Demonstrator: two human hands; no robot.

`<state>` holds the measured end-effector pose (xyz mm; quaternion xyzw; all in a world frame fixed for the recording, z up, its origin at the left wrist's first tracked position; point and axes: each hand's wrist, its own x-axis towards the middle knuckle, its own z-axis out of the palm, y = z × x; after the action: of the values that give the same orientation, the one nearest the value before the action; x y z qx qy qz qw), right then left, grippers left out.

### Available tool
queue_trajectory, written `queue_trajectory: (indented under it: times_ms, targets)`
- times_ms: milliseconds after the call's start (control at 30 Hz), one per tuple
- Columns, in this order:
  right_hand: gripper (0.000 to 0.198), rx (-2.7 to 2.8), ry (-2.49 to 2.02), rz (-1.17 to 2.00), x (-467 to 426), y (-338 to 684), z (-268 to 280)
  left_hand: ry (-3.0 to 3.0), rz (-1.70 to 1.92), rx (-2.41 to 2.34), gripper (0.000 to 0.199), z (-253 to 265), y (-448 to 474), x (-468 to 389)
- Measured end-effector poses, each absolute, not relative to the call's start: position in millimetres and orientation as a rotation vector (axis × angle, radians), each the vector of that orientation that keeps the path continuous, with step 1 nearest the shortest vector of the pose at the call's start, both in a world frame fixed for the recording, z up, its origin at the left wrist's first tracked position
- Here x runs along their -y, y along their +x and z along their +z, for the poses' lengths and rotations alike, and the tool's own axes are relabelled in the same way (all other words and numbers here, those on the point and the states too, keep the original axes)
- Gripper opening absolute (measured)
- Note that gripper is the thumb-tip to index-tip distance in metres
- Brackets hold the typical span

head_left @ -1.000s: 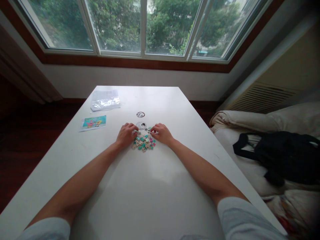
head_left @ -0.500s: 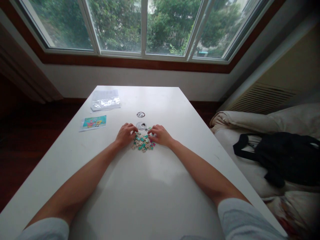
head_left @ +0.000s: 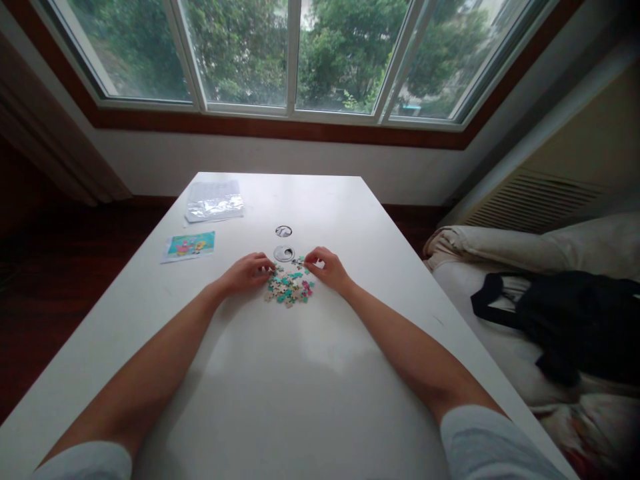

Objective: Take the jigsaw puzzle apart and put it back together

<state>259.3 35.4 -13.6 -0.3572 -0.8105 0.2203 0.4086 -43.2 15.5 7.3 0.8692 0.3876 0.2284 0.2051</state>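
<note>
A loose pile of small jigsaw puzzle pieces, teal, cream and some pink, lies on the white table. My left hand rests at the pile's left edge with its fingers curled together; whatever is between the tips is too small to make out. On the other side, my right hand pinches a puzzle piece at the pile's upper right, thumb and forefinger together. Just beyond the pile is a round grey-and-white disc, with a second round disc farther back.
Left of the pile lies a colourful cartoon picture card. Behind it is a clear plastic bag with paper. The white table ends below a window. A sofa with a black garment stands to the right.
My right hand has drawn up and slightly right, off the pink pieces, and its fingertips have come together. My left hand has lowered and flattened a little. The view has shifted slightly.
</note>
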Motion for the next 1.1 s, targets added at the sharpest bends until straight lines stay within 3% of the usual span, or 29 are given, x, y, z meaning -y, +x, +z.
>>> queue_trajectory:
  times_ms: [333, 700, 1100]
  targets:
    - [0.007, 1.887, -1.358, 0.173, -53.0, 279.2, -26.5, 2.458, 0.601, -1.019, 0.021, 11.8, -46.8, -15.7]
    - [0.01, 2.088, -1.383, 0.036, -52.1, 277.7, -30.5, 2.419, 0.627, -0.971, 0.017, 11.1, -44.2, -16.6]
    - [0.016, 2.218, -1.177, 0.216, -47.0, 268.4, -29.7, 2.484, 0.735, -1.197, 0.017, -9.6, -54.2, -27.8]
